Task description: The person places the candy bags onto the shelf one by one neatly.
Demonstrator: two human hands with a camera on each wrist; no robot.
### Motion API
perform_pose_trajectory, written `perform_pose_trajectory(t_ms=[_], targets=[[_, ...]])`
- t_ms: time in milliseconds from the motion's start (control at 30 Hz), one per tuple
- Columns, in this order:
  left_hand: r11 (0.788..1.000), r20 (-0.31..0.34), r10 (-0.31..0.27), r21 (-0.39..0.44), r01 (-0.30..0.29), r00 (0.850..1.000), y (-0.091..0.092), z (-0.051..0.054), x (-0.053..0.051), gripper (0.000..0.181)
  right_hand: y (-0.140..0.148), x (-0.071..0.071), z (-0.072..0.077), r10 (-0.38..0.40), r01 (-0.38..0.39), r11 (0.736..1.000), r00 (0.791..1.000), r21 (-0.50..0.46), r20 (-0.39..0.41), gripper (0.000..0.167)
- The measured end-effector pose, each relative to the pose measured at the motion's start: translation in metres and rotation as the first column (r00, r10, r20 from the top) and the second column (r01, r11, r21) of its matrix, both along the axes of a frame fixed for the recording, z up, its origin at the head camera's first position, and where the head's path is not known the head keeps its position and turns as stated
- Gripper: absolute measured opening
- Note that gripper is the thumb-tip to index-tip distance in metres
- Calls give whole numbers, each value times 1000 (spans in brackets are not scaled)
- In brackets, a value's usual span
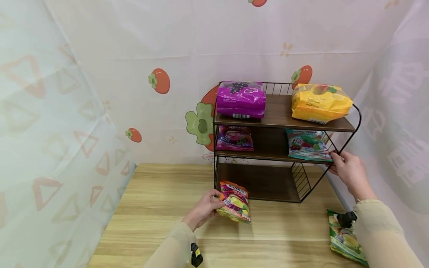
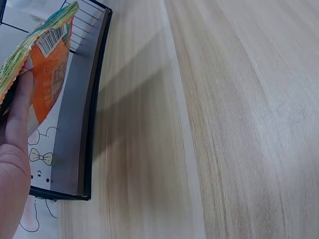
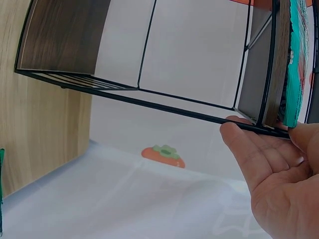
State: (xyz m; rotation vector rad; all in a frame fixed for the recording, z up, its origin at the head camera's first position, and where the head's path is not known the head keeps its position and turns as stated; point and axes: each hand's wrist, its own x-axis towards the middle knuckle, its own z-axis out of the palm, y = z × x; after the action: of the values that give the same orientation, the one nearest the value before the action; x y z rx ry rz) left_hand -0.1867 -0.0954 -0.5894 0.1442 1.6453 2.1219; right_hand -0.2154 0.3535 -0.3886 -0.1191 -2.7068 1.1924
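My left hand (image 1: 202,210) pinches a red and yellow fruit candy bag (image 1: 236,203) by its left edge, in front of the rack's bottom shelf. From the left wrist view, the bag's orange back (image 2: 52,74) shows, with the thumb or a finger along it. At the right side of the black wire rack (image 1: 261,180) with dark wooden shelves, my right hand (image 1: 352,173) grips the frame at middle-shelf height. Its thumb lies close to the teal candy bag (image 1: 306,145) on that shelf; the right wrist view shows fingers under the frame bar (image 3: 189,115).
On the top shelf sit a large purple bag (image 1: 241,100) and a yellow bag (image 1: 320,102). A berries candy bag (image 1: 234,139) lies at the middle shelf's left. Below my right forearm, a green bag (image 1: 345,238) lies on the wooden table (image 1: 161,201). Printed cloth hangs behind and beside.
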Motion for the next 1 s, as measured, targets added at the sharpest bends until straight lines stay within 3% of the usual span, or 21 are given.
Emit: perform_pose_trajectory(t_ms=[1000], targets=[[998,37,50,36,-52,998,7,-20,-9,32,0,-1,-1,-1,1,1000,1000,-8,-13,49]])
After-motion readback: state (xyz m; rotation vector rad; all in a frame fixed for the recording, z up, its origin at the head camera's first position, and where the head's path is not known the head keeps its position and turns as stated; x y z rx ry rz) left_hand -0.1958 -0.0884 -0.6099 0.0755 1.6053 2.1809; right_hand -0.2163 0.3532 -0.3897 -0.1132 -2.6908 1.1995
